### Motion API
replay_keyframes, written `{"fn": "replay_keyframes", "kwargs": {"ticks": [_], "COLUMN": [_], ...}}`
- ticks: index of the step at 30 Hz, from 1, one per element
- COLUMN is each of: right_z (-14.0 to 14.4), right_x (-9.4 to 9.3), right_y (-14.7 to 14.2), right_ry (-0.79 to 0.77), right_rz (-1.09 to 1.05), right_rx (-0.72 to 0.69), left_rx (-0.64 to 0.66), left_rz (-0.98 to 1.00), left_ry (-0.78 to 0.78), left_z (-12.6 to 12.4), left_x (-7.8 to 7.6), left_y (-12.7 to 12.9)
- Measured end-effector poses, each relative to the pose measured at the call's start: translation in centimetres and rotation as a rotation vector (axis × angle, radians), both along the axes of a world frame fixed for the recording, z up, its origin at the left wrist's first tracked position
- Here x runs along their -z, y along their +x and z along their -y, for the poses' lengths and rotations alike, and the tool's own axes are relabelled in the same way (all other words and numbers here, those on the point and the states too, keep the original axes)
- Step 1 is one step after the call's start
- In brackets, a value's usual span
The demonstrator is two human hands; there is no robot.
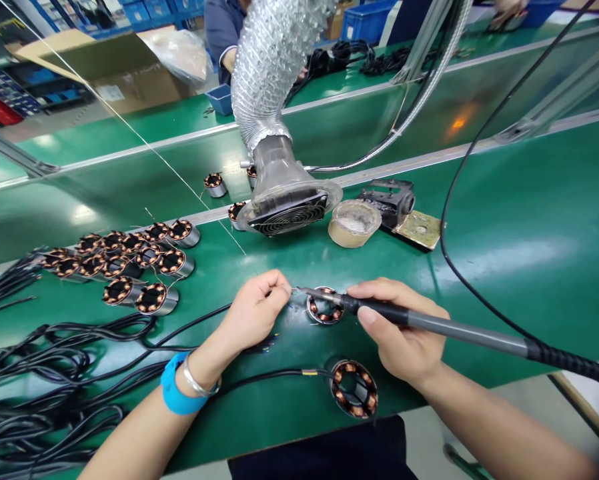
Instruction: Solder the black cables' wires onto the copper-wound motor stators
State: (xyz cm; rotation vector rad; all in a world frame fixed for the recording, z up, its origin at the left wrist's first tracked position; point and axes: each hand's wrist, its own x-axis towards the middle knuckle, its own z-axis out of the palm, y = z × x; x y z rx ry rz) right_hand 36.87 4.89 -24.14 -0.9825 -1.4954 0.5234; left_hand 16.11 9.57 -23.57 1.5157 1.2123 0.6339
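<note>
My right hand (404, 327) is closed around a soldering iron (459, 333), its tip pointing left, close to the fingertips of my left hand. My left hand (257, 310) pinches thin wire ends (294, 291) that seem to belong to a black cable (194, 325). Under the iron's tip a copper-wound motor stator (324, 319) sits on the green bench, partly covered by the iron. Nearer to me lies a second stator (353, 388) with a black cable (274, 377) running to it. Exactly what the pinched wires touch is too small to tell.
A fume extractor hood (289, 200) hangs beyond my hands. Behind them stand a round tub (354, 223) and a soldering iron stand (392, 203). Several stators (157, 298) and bundled black cables (34, 367) occupy the left. A co-worker's sleeve (219, 30) shows across the divider.
</note>
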Motion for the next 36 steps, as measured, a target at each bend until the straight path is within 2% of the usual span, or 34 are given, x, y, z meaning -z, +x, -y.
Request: {"fn": "replay_keyframes", "kwargs": {"ticks": [9,14,36], "right_z": [0.5,0.6,0.2], "right_x": [-0.7,-0.8,-1.0], "right_y": [-0.7,-0.7,-0.6], "right_ry": [0.121,0.190,0.201], "right_rz": [0.130,0.132,0.074], "right_rx": [-0.032,-0.064,-0.040], "left_rx": [0.013,0.016,0.018], "left_rz": [-0.007,-0.018,-0.027], "left_ry": [-0.005,0.004,-0.020], "left_z": [0.0,0.0,0.1], "left_x": [0.0,-0.1,-0.5], "left_y": [-0.1,0.0,0.1]}}
